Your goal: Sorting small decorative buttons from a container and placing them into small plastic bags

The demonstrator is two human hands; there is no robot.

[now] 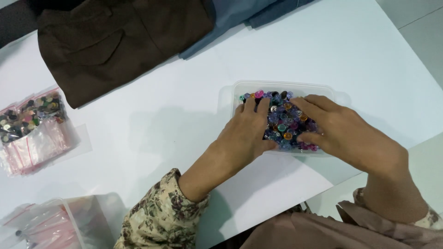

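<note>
A clear plastic tub [281,85] sits on the white table [161,124], filled with many small coloured buttons or beads [286,124] in purple, pink, orange and blue. My left hand [244,133] lies flat on the left side of the heap, fingers pointing away from me. From the right, my right hand [341,129] rests over the pile with fingers spread and thumb at the near rim. Neither hand visibly grips a piece; what lies under the palms is hidden.
A brown garment [115,41] and a blue-grey garment [240,14] lie folded at the far side. Small zip bags of buttons [32,124] lie at the left edge; more clear bags [46,223] sit near left. The table's right edge is close to my right arm.
</note>
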